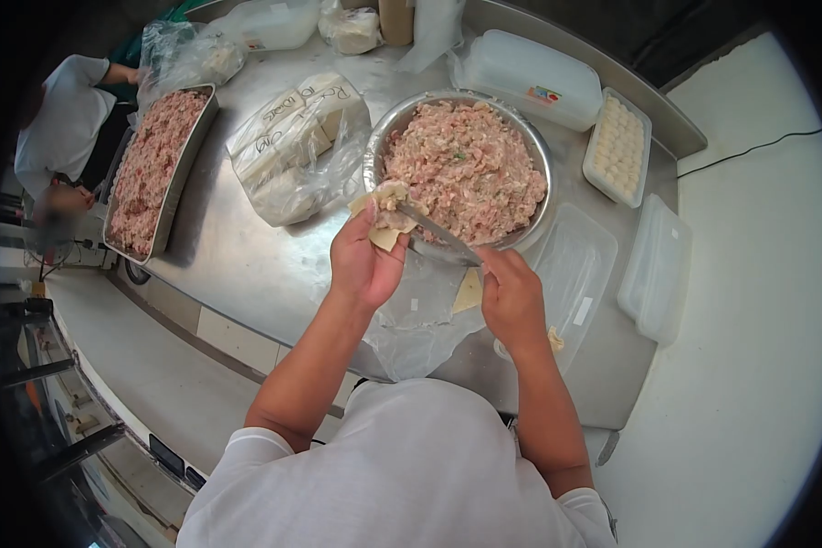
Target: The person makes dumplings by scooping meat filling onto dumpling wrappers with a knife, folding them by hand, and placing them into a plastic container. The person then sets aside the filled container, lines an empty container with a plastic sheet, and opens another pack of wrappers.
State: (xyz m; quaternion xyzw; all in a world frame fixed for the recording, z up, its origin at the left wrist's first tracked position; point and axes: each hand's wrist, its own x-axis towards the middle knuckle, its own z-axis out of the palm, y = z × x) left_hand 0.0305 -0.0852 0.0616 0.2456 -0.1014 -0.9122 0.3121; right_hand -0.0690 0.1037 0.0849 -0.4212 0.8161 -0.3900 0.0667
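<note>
My left hand (367, 260) is closed around a dumpling wrapper (385, 239) with ground meat filling on it. In my right hand (510, 297) is a flat metal spatula or knife (438, 231), its tip touching the filling. Just beyond both hands stands a round steel bowl (546, 146) heaped with ground meat (461, 169). Another piece of wrapper (468, 290) lies on a plastic sheet (402, 315) below the bowl, near my right hand. To the right of that hand is a clear plastic tray (580, 251) with a small bit of dough (554, 339) near its lower edge.
A rectangular pan (212, 105) of ground meat sits at left. Bagged wrapper stacks (301, 146) lie left of the bowl. At the right are a container of formed dumplings (617, 146) and stacked lids (656, 269). Another person (59, 123) stands at the far left.
</note>
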